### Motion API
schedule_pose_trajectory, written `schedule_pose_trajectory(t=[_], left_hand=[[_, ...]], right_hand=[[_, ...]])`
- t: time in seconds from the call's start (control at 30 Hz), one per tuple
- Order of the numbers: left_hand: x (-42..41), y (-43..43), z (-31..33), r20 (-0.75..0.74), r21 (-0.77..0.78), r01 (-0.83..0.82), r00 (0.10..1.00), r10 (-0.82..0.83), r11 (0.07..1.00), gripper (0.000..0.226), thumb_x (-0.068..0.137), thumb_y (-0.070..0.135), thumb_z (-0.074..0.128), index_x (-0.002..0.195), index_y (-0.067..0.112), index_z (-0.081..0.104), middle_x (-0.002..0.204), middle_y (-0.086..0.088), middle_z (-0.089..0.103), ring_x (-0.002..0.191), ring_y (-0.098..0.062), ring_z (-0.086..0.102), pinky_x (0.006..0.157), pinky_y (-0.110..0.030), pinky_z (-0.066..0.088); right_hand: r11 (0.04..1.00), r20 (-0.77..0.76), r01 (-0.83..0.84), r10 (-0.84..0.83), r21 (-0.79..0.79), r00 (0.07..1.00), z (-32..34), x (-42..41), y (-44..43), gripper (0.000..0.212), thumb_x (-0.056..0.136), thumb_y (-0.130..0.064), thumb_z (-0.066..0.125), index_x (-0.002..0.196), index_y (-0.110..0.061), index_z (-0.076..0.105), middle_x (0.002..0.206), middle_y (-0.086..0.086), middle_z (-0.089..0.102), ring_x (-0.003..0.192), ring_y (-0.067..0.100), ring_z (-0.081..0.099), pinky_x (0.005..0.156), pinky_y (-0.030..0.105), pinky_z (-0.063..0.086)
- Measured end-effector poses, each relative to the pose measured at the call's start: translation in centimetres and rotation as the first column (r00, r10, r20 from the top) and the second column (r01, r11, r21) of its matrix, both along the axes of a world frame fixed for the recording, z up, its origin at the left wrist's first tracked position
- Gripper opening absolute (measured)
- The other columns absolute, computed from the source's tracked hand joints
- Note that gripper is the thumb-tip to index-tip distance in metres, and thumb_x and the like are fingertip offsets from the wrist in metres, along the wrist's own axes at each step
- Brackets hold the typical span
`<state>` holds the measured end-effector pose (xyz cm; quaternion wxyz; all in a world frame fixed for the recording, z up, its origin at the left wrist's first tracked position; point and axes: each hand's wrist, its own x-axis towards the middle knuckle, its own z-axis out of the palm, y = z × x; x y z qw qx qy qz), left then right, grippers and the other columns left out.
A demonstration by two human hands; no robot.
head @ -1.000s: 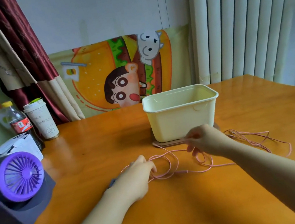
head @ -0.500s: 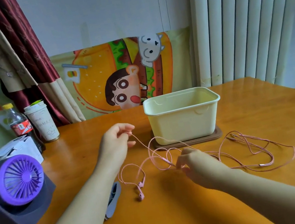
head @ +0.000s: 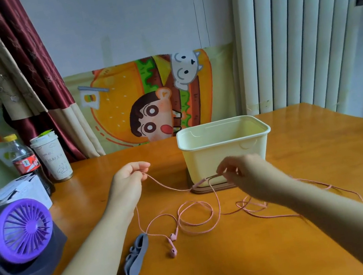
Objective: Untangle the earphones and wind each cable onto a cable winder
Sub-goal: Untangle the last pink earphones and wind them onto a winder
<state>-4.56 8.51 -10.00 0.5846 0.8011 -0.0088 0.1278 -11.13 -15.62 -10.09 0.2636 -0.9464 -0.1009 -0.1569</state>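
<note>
At mid-frame, the cord: a thin pink rubbery earphone cable (head: 167,186) sags between the two hands. The rest lies in loose loops on the orange wooden table (head: 323,148) and trails off to the right, under the right forearm.
Earbuds: two small pink plastic earbuds (head: 172,253) lie on the table, lower centre, just right of the winder.
Left hand: the left hand (head: 127,185), left of centre, is raised and its thumb and fingers are closed in a pinch on the cable.
Right hand: the right hand (head: 247,174), right of centre, is in front of the tub, its fingertips (head: 221,171) nipping a doubled bit of cable.
Winder: a flat grey soft-looking cable winder (head: 137,257) lies lower centre with nothing wound on it.
Tub: a pale yellow plastic tub (head: 224,154) stands on a brown mat (head: 209,189) behind the right hand.
Handling, as I judge it: very light and limp. It will not hold a shape, and loops will likely snag one another if it is pulled hard.
Where to hold: pinch the cord itself close to a crossing and feed the free end through. Avoid tugging at the buds, since the joints there look the weakest.
Progress: the loops look open rather than knotted, and no winding has begun.
</note>
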Motion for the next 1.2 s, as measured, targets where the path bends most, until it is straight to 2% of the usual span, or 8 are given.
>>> schedule_pose_trajectory(t=[0.13, 0.23, 0.37, 0.47, 0.57, 0.67, 0.97, 1.2], left_hand=[[-1.6, -1.5, 1.5, 0.051, 0.152, 0.083, 0.994, -0.092, 0.985, 0.041, 0.092, -0.006, 0.043, 0.089, 0.030, 0.062, 0.100, 0.009, 0.062, 0.105, -0.012, 0.056, 0.089, -0.028, 0.044], [-3.7, -3.8, 2.8, 0.132, 0.242, 0.341, 0.916, -0.379, 0.909, 0.046, 0.087, -0.008, 0.049, 0.106, 0.033, 0.061, 0.113, 0.014, 0.063, 0.114, -0.003, 0.054, 0.102, -0.027, 0.043], [-5.5, -6.6, 3.8, 0.089, 0.074, 0.663, 0.740, -0.667, 0.745, 0.048, 0.082, 0.013, 0.063, 0.129, 0.025, 0.055, 0.114, 0.008, 0.067, 0.104, -0.006, 0.062, 0.097, -0.023, 0.048], [-5.5, -6.6, 3.9, 0.114, 0.082, 0.550, 0.823, -0.556, 0.831, 0.032, 0.092, 0.009, 0.064, 0.123, 0.017, 0.061, 0.092, 0.002, 0.067, 0.076, -0.014, 0.060, 0.080, -0.029, 0.051], [-4.9, -5.7, 3.6, 0.186, 0.173, 0.390, 0.889, -0.419, 0.904, 0.020, 0.096, 0.010, 0.056, 0.103, 0.025, 0.066, 0.082, 0.008, 0.069, 0.068, -0.012, 0.062, 0.077, -0.030, 0.056], [-4.7, -5.0, 3.4, 0.175, 0.234, 0.372, 0.892, -0.416, 0.898, 0.022, 0.097, 0.010, 0.054, 0.095, 0.028, 0.066, 0.086, 0.007, 0.073, 0.074, -0.004, 0.069, 0.072, -0.021, 0.056], [-4.4, -4.0, 4.1, 0.258, 0.506, 0.181, 0.901, -0.348, 0.843, 0.015, 0.097, 0.025, 0.055, 0.092, 0.029, 0.068, 0.079, 0.016, 0.067, 0.070, 0.010, 0.058, 0.057, -0.004, 0.039], [-3.8, -2.0, 4.5, 0.238, 0.405, 0.187, 0.923, -0.301, 0.895, 0.014, 0.097, 0.028, 0.056, 0.087, 0.034, 0.065, 0.086, 0.013, 0.067, 0.082, 0.006, 0.059, 0.065, -0.006, 0.041]], right_hand=[[0.994, 0.059, -0.047, 0.054, -0.103, 0.997, 4.7, -0.9, -0.5, 0.016, 0.089, -0.023, 0.064, 0.102, -0.017, 0.070, 0.090, -0.006, 0.065, 0.078, 0.005, 0.058, 0.069, 0.013, 0.048], [0.987, 0.109, -0.098, 0.112, -0.131, 0.988, 6.8, -1.6, 0.3, 0.015, 0.088, -0.023, 0.065, 0.100, -0.017, 0.072, 0.091, -0.007, 0.067, 0.080, 0.007, 0.061, 0.073, 0.015, 0.051], [0.991, 0.217, -0.095, 0.112, -0.089, 0.970, 8.3, -1.9, 0.6, 0.008, 0.088, -0.027, 0.064, 0.091, -0.022, 0.070, 0.073, -0.017, 0.058, 0.064, 0.001, 0.052, 0.058, 0.010, 0.041], [0.999, 0.256, -0.044, 0.040, 0.011, 0.966, 8.7, -1.8, -1.0, 0.007, 0.089, -0.027, 0.063, 0.089, -0.023, 0.069, 0.077, -0.015, 0.060, 0.069, 0.002, 0.054, 0.059, 0.011, 0.042], [0.996, 0.246, 0.014, -0.035, 0.087, 0.969, 8.7, -1.8, -2.8, 0.010, 0.088, -0.027, 0.064, 0.090, -0.020, 0.070, 0.080, -0.010, 0.064, 0.075, 0.007, 0.058, 0.066, 0.023, 0.050], [0.992, 0.223, 0.009, -0.038, 0.128, 0.974, 8.5, -1.9, -3.3, 0.005, 0.087, -0.027, 0.064, 0.085, -0.024, 0.067, 0.081, -0.010, 0.063, 0.078, 0.008, 0.059, 0.069, 0.029, 0.052], [0.973, 0.188, 0.039, -0.083, 0.227, 0.979, 8.4, -1.4, -4.7, 0.010, 0.090, -0.031, 0.062, 0.087, -0.024, 0.068, 0.079, -0.018, 0.060, 0.072, 0.001, 0.055, 0.057, 0.012, 0.038], [0.947, 0.128, 0.225, -0.258, 0.229, 0.957, 6.5, -0.1, -8.0, 0.019, 0.091, -0.028, 0.060, 0.098, -0.012, 0.070, 0.092, 0.000, 0.063, 0.079, 0.007, 0.055, 0.061, 0.014, 0.040]])
